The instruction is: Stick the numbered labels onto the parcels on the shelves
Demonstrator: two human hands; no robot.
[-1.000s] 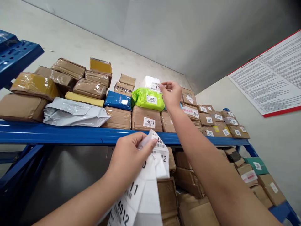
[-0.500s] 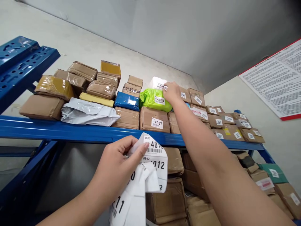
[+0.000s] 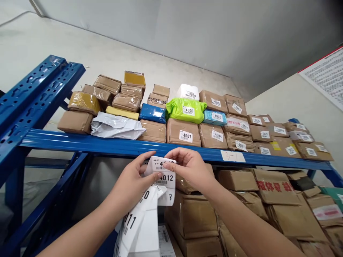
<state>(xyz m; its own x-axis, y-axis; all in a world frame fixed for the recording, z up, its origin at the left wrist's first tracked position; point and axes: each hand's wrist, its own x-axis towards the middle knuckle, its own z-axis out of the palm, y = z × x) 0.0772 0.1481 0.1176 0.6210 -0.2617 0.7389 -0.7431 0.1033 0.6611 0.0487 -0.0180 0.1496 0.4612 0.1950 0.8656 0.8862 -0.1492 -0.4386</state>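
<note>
Blue steel shelf (image 3: 112, 145) against a pale wall, stocked with taped parcels; numbered stickers are borne by those to the right, among them the green parcel (image 3: 185, 110) marked 4008 and the brown box (image 3: 183, 132) marked 4007. Below the shelf edge, a strip of numbered labels (image 3: 150, 210) is pinched closed in the left hand (image 3: 132, 182); its top label (image 3: 162, 167) is gripped at the corner by the right hand (image 3: 189, 167). Step judged: the top label is being peeled. Next required, by judgement: a clean peel, then an unlabelled parcel.
</note>
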